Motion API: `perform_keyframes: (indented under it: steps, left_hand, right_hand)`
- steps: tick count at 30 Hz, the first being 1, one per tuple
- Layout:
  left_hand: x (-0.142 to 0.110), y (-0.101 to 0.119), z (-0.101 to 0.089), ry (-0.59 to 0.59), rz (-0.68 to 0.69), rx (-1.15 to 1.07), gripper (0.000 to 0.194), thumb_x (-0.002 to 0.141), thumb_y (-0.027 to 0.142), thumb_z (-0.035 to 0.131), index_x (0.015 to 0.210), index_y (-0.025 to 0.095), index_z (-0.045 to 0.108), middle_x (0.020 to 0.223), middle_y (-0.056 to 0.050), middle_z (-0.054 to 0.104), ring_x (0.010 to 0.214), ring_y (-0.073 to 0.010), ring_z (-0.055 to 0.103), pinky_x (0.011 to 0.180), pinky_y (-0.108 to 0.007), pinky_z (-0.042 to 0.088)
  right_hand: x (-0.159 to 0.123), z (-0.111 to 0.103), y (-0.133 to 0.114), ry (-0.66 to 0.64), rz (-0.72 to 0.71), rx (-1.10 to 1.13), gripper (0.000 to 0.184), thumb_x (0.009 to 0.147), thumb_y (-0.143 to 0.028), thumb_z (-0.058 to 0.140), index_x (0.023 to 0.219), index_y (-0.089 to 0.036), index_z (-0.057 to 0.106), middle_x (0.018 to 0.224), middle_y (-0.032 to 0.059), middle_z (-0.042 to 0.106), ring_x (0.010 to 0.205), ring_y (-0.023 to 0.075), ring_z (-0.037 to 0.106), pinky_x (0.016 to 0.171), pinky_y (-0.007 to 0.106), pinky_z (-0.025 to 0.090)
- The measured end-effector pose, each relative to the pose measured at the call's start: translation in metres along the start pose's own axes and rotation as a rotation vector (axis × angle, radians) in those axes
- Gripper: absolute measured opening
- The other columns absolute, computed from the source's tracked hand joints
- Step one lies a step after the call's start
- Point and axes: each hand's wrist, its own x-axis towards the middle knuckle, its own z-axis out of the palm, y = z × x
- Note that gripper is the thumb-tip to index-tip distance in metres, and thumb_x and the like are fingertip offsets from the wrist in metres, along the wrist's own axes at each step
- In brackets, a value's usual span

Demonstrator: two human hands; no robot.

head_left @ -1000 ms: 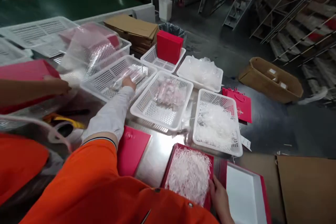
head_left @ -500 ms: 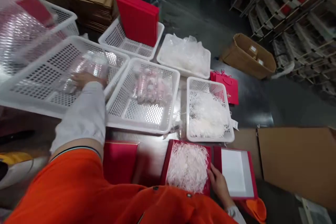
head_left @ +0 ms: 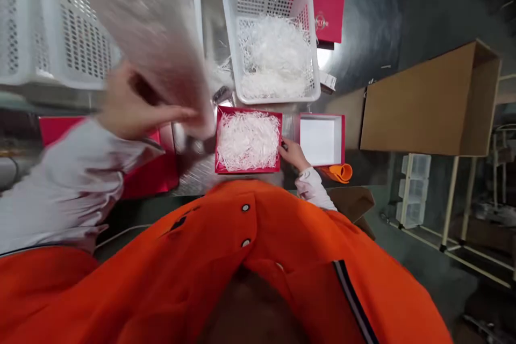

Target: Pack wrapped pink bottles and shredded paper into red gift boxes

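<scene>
My left hand point(head_left: 133, 102) is closed on a bubble-wrapped package point(head_left: 161, 32), held up over the table and smeared by motion. Clear wrap covers it, with a pinkish tint inside; its contents are hard to make out. Just right of the package lies a red gift box point(head_left: 262, 169) filled with pale shredded paper point(head_left: 248, 138). My right hand point(head_left: 294, 155) grips the right side wall of that box. Beside it is another red box part point(head_left: 342, 140) with a bare white inside.
A white basket point(head_left: 274, 101) of shredded paper stands behind the gift box, with red paper bags point(head_left: 322, 5) at its right. White baskets point(head_left: 84, 37) are at back left. A red box point(head_left: 149, 174) lies under my left arm. A cardboard carton point(head_left: 419, 102) is at right.
My left hand has lifted the bubble-wrapped package out of the left basket and carried it rightward. My right hand stays at the filled box. The view has tilted down and shifted right.
</scene>
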Motion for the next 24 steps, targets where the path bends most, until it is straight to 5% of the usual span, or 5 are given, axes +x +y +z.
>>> perform_keyframes:
  steps: [3, 8, 15, 20, 24]
  left_hand:
    - [-0.032, 0.036, 0.070, -0.243, 0.246, -0.025, 0.101, 0.060, 0.090, 0.074, 0.124, 0.012, 0.070, 0.123, -0.008, 0.072, 0.114, -0.0351, 0.071, 0.104, -0.048, 0.059]
    - [-0.050, 0.023, 0.149, -0.627, 0.383, 0.342, 0.090, 0.082, 0.042, 0.076, 0.162, 0.013, 0.049, 0.155, -0.018, 0.059, 0.141, -0.0383, 0.059, 0.123, -0.045, 0.047]
    - [-0.055, -0.003, 0.203, -0.868, 0.257, 0.687, 0.083, 0.088, 0.029, 0.070, 0.168, 0.021, 0.047, 0.154, -0.017, 0.060, 0.134, -0.0350, 0.064, 0.114, -0.038, 0.049]
    - [-0.063, -0.002, 0.220, -0.748, 0.216, 0.717, 0.061, 0.090, 0.032, 0.073, 0.151, 0.024, 0.067, 0.143, -0.021, 0.065, 0.135, -0.0416, 0.060, 0.112, -0.047, 0.047]
    - [-0.074, 0.001, 0.219, -0.766, 0.059, 0.693, 0.057, 0.097, 0.029, 0.062, 0.154, 0.029, 0.067, 0.130, -0.016, 0.070, 0.112, -0.0335, 0.073, 0.097, -0.038, 0.053]
  right_hand:
    - [0.004, 0.003, 0.009, 0.003, -0.065, 0.112, 0.052, 0.101, -0.020, 0.058, 0.152, -0.010, 0.064, 0.134, 0.0140, 0.077, 0.120, 0.0240, 0.072, 0.113, 0.036, 0.052]
    - [0.016, 0.007, 0.024, -0.027, -0.133, 0.243, 0.039, 0.095, -0.012, 0.064, 0.132, -0.005, 0.076, 0.131, 0.0148, 0.078, 0.120, 0.0230, 0.071, 0.111, 0.030, 0.052]
    - [0.013, -0.002, 0.019, -0.087, -0.159, 0.372, 0.049, 0.102, -0.022, 0.054, 0.148, -0.013, 0.068, 0.116, 0.0055, 0.078, 0.070, 0.0110, 0.069, 0.085, 0.027, 0.062]
    - [0.012, 0.000, 0.014, -0.052, -0.170, 0.281, 0.052, 0.102, -0.018, 0.054, 0.152, -0.011, 0.064, 0.122, 0.0089, 0.077, 0.092, 0.0173, 0.074, 0.100, 0.032, 0.060]
    - [0.007, -0.002, 0.006, -0.046, -0.183, 0.114, 0.049, 0.103, -0.016, 0.055, 0.150, -0.007, 0.064, 0.129, 0.0149, 0.077, 0.114, 0.0236, 0.073, 0.110, 0.035, 0.054]
